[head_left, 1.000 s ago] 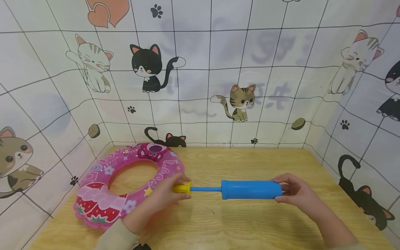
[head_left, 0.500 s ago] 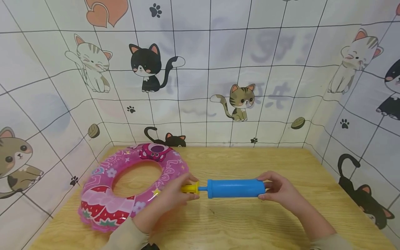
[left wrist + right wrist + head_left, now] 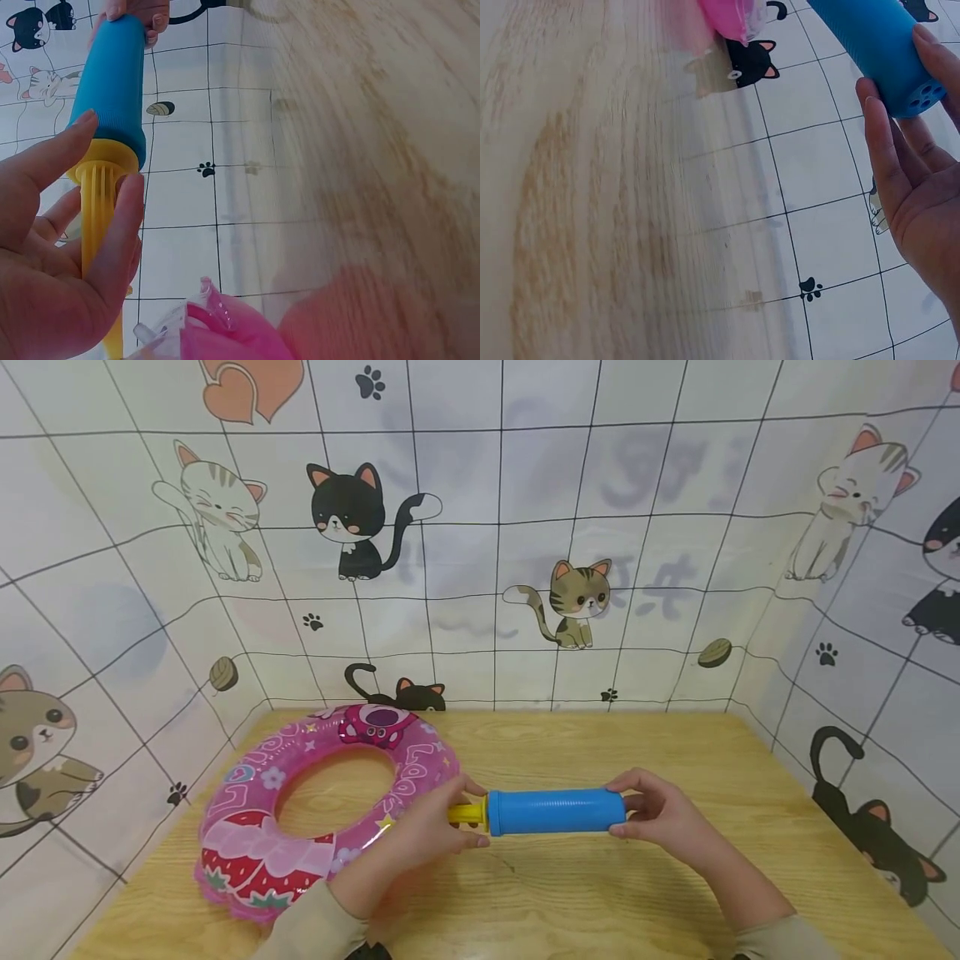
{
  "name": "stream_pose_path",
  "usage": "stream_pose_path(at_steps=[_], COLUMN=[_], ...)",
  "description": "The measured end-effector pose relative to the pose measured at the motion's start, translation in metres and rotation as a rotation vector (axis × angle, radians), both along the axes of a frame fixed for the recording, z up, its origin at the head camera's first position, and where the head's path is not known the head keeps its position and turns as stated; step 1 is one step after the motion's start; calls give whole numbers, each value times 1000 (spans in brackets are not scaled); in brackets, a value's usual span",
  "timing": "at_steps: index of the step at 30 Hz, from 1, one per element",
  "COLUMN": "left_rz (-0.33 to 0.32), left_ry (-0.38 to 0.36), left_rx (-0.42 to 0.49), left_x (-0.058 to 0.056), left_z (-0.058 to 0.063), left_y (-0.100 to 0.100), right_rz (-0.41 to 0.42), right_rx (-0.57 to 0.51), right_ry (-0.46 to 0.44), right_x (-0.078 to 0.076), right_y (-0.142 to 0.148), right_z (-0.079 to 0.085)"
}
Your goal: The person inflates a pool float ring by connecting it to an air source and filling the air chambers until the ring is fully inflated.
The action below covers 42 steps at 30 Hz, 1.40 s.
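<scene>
A hand pump with a blue barrel (image 3: 557,811) and a yellow handle (image 3: 468,813) is held level above the table, its handle up against the barrel's left end. My left hand (image 3: 427,831) grips the yellow handle; in the left wrist view its thumb and fingers (image 3: 124,232) lie around it. My right hand (image 3: 667,818) holds the barrel's right end between thumb and fingertips. Several small holes show in that end (image 3: 926,97) in the right wrist view. A pink inflated swim ring (image 3: 225,827) with strawberry prints lies left, partly behind my left forearm.
The wooden table (image 3: 570,893) lies under everything. A white grid-patterned cloth wall (image 3: 465,552) with cartoon cats encloses its back and both sides. A clear valve piece (image 3: 146,334) sticks out by the ring in the left wrist view.
The blue rod between handle and barrel has slid out of sight. My right hand moved left with the barrel, while my left hand and the swim ring shifted slightly right in view.
</scene>
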<state>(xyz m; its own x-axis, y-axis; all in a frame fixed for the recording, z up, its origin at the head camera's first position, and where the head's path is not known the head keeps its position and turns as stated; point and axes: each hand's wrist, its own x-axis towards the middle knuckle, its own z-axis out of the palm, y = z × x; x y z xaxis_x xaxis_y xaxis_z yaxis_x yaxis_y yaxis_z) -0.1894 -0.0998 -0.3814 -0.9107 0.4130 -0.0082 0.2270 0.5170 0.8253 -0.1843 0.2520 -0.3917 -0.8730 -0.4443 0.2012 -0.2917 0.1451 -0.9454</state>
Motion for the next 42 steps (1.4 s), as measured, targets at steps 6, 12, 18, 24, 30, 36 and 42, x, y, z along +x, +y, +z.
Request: stream_pose_path(at_steps=[6, 12, 18, 24, 30, 36, 42], left_rz=[-51, -99, -103, -100, -76, -79, -38], left_ry=[21, 53, 68, 109, 146, 219, 241], left_rx=[4, -19, -84, -138, -202, -291, -389], left_x=[-3, -3, 0, -1, -2, -5, -7], left_z=[-2, 3, 11, 18, 22, 22, 18], left_y=[-3, -10, -27, -46, -61, -75, -83], right_rz=[-19, -42, -47, -19, -4, 13, 30], right_rx=[23, 10, 13, 27, 64, 95, 168], right_ry=[1, -5, -40, -32, -39, -68, -28], right_x=[0, -3, -4, -5, -8, -9, -9], right_y=[1, 1, 1, 3, 4, 6, 7], right_z=[5, 3, 0, -3, -8, -16, -21])
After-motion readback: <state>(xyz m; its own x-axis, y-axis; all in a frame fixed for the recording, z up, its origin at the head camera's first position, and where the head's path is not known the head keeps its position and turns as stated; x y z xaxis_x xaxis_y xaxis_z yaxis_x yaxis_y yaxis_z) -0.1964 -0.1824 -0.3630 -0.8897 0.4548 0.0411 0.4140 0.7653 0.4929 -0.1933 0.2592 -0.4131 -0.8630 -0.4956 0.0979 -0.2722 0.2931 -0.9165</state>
